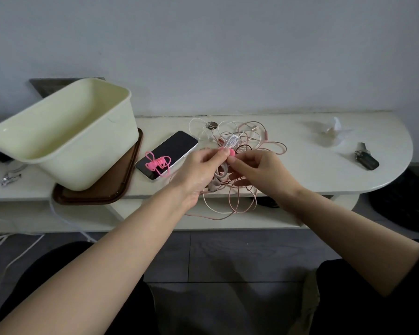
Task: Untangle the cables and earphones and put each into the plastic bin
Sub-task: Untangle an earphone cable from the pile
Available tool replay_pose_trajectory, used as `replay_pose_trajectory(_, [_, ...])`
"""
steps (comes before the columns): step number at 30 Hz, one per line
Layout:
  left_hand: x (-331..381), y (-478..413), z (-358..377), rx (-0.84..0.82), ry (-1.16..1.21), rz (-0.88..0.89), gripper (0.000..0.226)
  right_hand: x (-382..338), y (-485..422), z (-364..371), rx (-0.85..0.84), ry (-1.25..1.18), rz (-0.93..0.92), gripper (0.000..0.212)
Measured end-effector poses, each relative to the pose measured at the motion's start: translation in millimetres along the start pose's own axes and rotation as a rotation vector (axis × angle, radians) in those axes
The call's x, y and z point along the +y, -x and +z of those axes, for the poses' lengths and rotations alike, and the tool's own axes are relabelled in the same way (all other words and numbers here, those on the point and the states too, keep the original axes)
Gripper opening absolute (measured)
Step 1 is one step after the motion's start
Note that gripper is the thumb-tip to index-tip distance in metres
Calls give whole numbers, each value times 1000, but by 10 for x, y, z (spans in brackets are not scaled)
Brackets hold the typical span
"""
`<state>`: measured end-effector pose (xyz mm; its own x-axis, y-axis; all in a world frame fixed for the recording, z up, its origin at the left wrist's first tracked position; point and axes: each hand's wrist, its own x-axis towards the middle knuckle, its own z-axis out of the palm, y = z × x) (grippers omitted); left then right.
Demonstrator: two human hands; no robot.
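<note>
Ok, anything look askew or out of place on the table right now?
Yes. The plastic bin looks tilted, resting partly on the brown tray. A bundled pink cable lies on the phone, not in the bin. Loops of the tangle hang over the table edge.

Occlusions and unresolved items, head view.
The left hand point(198, 169) and right hand point(257, 169) cover the near middle of the tangle of cables point(247, 141). The pink piece point(230, 151) pinched in the left fingers shows only its top. Which strand the right fingers pinch cannot be told. The plastic bin point(82, 160) hides much of the brown tray point(121, 182) and a dark board point(49, 87). White cords point(0, 243) run off the left edge. A crumpled clear item point(331, 132) is too blurred to name.
</note>
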<state>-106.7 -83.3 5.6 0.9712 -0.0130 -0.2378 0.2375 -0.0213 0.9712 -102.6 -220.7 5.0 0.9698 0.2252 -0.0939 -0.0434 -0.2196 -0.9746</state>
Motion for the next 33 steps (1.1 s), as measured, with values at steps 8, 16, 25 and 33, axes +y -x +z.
replay_pose_trajectory(8, [-46, -43, 9, 18, -153, 151, 24, 19, 4, 10, 40, -164, 75, 26])
replay_pose_trajectory(16, [-23, -43, 0, 8, -219, 129, 32, 34, -17, -7, 234, 210, -241, 21])
replay_pose_trajectory(25, [-23, -42, -55, -76, -397, 38, 27, 107, -68, -66, 127, 450, -416, 23])
replay_pose_trajectory(33, [-27, 0, -54, -89, -455, 51, 26, 103, -66, -104, 91, 640, -534, 11])
